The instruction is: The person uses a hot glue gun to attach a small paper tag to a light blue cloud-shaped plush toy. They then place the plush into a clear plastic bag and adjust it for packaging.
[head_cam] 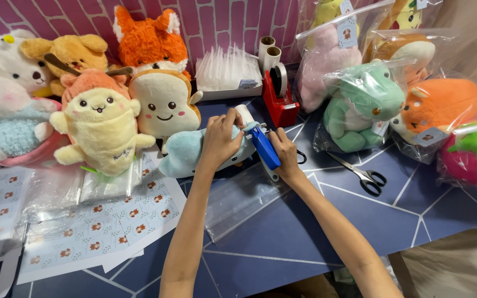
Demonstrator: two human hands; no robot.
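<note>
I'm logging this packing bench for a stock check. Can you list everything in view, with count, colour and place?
Loose plush toys: six, white, tan, orange, yellow and toast-shaped, back left.
Pale blue plush: one, centre, under the hands.
Blue tagging gun: one, against the blue plush.
Bagged plush toys: about seven, pink, green, orange, red-and-green, back right.
Red tape dispenser: one, back centre.
Clear bag stack: one, by the wall.
Cardboard tubes: two, behind the dispenser.
Scissors: one, black handles, right of centre.
Empty clear bag: one, centre front.
Sticker sheets: several, white, front left.
Left hand: holding the blue plush.
Right hand: gripping the tagging gun.
</note>
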